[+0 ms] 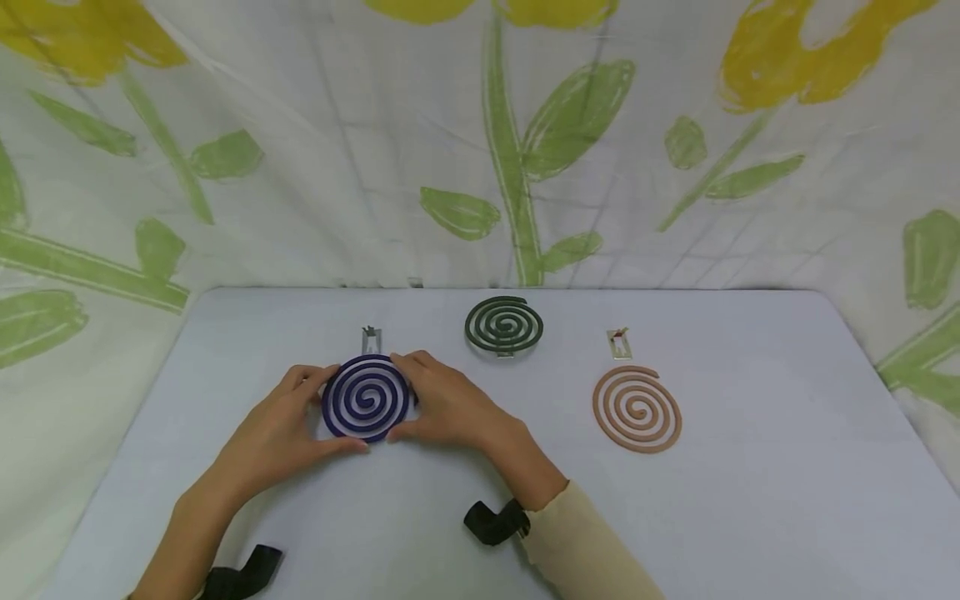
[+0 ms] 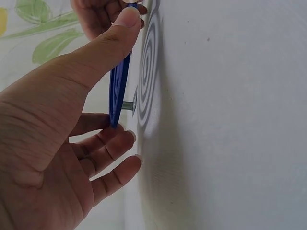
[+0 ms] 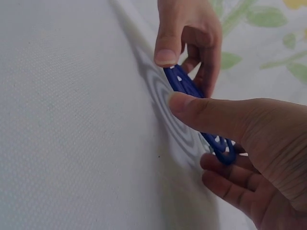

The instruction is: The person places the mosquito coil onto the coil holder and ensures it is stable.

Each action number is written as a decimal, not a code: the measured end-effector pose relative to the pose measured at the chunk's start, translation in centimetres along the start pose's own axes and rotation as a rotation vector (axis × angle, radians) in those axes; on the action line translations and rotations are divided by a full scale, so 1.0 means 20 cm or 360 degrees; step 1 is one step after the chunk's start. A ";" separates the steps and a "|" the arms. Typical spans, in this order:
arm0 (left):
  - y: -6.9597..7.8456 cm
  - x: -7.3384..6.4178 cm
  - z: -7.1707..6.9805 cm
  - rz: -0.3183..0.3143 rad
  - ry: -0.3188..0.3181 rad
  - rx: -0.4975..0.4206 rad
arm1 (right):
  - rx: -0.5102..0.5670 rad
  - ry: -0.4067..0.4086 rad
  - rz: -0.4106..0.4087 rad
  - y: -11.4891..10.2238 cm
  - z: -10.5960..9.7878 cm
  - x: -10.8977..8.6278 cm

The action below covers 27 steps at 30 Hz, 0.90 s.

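The left hand and the right hand are both gripping the blue coil, each one pinching its own side of the rim. The thumbs are resting at the near edge, and fingers are reaching around the sides and the far edge. In both wrist views, the blue coil is hanging a little above the white table, and its spiral shadow is falling on the surface. A thin metal post is showing between the coil and the table; whether the two are touching, I cannot tell.

Just behind the blue coil, a small metal stand is showing. Further to the right, the green coil is sitting over another piece of metal, which is peeping out at its near edge. The brown coil is lying on the right part of the table, with a second metal stand standing just behind it. A pale sleeve is covering the right forearm. Behind the table, a white cloth is carrying yellow flowers and green leaves.
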<state>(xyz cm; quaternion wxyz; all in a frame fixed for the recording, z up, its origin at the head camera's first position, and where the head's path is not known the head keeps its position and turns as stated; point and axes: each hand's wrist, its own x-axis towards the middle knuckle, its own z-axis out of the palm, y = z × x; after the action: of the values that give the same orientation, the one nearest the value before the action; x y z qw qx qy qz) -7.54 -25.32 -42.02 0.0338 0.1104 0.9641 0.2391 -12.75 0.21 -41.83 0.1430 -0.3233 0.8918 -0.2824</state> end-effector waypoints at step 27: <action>0.04 0.02 0.01 -0.0050 0.0085 -0.0027 | 0.0113 0.0012 0.0000 0.04 -0.03 0.00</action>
<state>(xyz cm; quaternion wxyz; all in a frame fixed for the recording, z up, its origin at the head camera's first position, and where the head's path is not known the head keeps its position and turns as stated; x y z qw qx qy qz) -7.66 -24.39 -41.78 0.0127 0.0885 0.9642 0.2497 -13.41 0.92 -41.73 0.1509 -0.3169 0.8817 -0.3152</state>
